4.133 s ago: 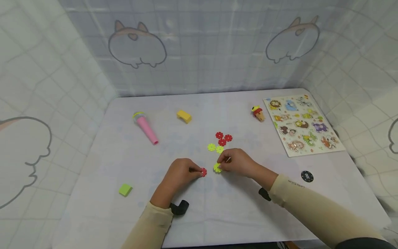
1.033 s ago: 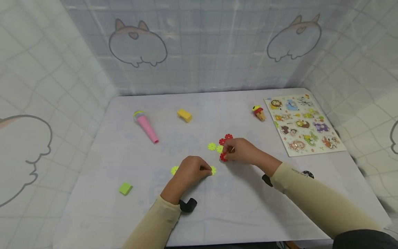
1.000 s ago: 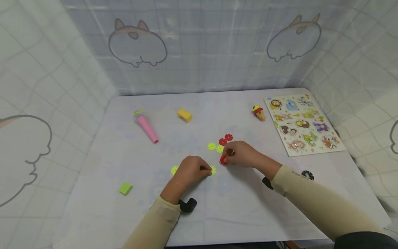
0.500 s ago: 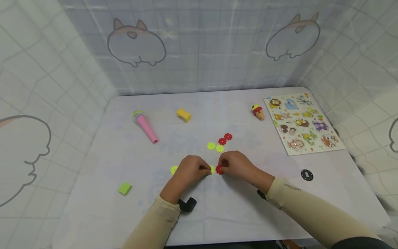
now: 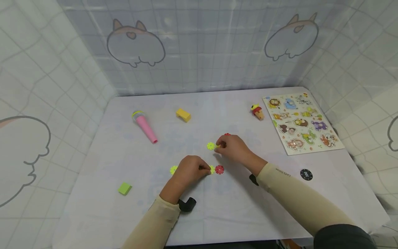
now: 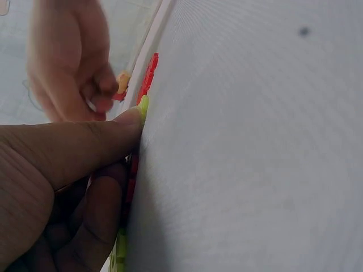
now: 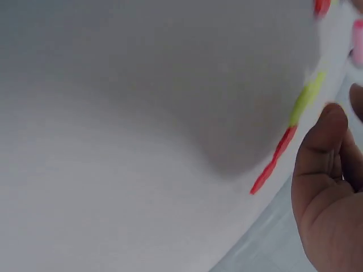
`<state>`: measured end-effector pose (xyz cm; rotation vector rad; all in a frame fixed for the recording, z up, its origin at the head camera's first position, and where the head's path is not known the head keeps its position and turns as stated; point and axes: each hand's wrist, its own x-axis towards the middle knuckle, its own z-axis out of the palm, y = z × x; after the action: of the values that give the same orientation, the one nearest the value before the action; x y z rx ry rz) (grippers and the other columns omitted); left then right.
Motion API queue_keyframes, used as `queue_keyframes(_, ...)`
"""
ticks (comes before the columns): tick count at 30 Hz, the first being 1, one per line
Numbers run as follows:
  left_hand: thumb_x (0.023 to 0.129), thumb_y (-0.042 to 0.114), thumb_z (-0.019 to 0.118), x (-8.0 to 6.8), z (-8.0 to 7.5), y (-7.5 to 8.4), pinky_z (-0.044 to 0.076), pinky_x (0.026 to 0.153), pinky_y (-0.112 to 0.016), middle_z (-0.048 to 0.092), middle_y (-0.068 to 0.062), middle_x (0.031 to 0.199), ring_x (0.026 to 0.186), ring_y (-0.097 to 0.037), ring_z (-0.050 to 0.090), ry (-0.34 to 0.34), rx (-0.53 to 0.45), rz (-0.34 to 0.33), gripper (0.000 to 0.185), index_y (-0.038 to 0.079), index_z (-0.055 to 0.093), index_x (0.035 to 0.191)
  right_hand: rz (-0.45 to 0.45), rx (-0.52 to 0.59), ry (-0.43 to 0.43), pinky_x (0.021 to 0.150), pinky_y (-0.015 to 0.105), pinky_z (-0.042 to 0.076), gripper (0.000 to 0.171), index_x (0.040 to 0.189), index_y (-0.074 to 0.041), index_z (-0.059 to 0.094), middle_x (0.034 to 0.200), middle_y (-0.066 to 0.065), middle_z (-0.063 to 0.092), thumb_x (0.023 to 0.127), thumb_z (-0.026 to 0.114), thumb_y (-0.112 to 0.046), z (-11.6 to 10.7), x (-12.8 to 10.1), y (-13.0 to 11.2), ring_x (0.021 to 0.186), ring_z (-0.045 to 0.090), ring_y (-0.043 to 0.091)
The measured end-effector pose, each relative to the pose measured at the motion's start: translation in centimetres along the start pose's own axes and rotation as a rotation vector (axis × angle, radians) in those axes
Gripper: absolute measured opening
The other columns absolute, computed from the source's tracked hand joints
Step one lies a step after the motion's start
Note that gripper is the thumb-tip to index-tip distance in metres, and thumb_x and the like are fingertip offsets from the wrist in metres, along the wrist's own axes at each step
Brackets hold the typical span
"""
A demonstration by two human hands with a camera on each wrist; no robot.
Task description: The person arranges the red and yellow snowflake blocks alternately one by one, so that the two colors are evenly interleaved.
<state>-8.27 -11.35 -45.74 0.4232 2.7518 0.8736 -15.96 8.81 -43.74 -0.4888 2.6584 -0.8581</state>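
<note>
We see small flat discs with notched, flower-like rims, some red and some yellow-green, lying near the middle of the bench [image 5: 248, 214]. Our left hand [image 5: 186, 172] rests on a joined row of them: a yellow-green disc [image 5: 173, 169] shows at its left edge, and at its fingertips another yellow-green disc [image 5: 212, 169] meets a red disc [image 5: 219, 169]. The left fingers are curled, thumb and forefinger pressing down on the yellow-green piece beside the red one. Our right hand [image 5: 232, 148] is farther back, its fingers bent and closed around a yellow-green disc [image 5: 217, 146] just beside a loose yellow-green disc [image 5: 210, 146]; a red disc [image 5: 227, 134] peeks out behind the knuckles.

The head view gives the layout — a pink toy microphone [image 5: 144, 126], a yellow block [image 5: 183, 114], a green block [image 5: 125, 188], a small wooden figure [image 5: 257, 111], an animal puzzle board [image 5: 301, 123] and a black chip [image 5: 306, 174], all well apart from the discs. The left wrist view shows what the head view cannot: the thumb [image 6: 85, 147] flat against the edge-on row, thin red and yellow-green slices stacked in line, with the right hand's fingers beyond. The right wrist view shows only blurred edge-on discs — red [image 7: 273, 160] and yellow-green [image 7: 305, 98] — and one fingertip [image 7: 320, 141].
</note>
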Motion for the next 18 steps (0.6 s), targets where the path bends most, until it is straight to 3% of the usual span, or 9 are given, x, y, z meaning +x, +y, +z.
queue_keyframes(5,0.085,0.018,0.088,0.0,0.1,-0.2,0.054,0.076,-0.027,0.074,0.013,0.085,0.083,-0.007,0.066,0.025,-0.024,0.039,0.006,0.019,0.085,0.091,-0.037,-0.122,0.007,0.08,0.037,0.051,0.037,0.113,-0.004,0.074,0.097,0.005,0.064,0.089,0.084,-0.032,0.3,2.6,-0.3,0.088,0.06,0.021)
queue_keyframes(11,0.085,0.018,0.088,0.0,0.2,-0.1,0.054,0.075,-0.027,0.073,0.014,0.082,0.081,-0.006,0.066,0.026,-0.026,0.046,0.006,0.019,0.085,0.09,-0.037,-0.247,-0.044,0.088,0.038,0.052,0.036,0.109,-0.003,0.073,0.104,0.008,0.064,0.09,0.083,-0.032,1.0,3.5,-1.0,0.097,0.062,0.023)
queue_keyframes(15,0.086,0.018,0.088,0.0,0.1,-0.1,0.054,0.075,-0.027,0.072,0.015,0.081,0.081,-0.006,0.066,0.033,-0.028,0.05,0.005,0.018,0.085,0.09,-0.033,-0.232,-0.059,0.086,0.037,0.051,0.03,0.107,-0.003,0.071,0.099,0.005,0.062,0.092,0.082,-0.027,0.9,3.5,-1.7,0.094,0.06,0.021)
queue_keyframes(18,0.086,0.018,0.088,0.0,0.0,-0.3,0.054,0.075,-0.028,0.072,0.015,0.081,0.081,-0.006,0.065,0.03,-0.022,0.047,0.005,0.019,0.085,0.09,-0.042,-0.13,-0.045,0.082,0.035,0.05,0.022,0.105,-0.005,0.071,0.095,0.003,0.064,0.093,0.08,-0.021,0.9,3.3,-1.9,0.089,0.059,0.02)
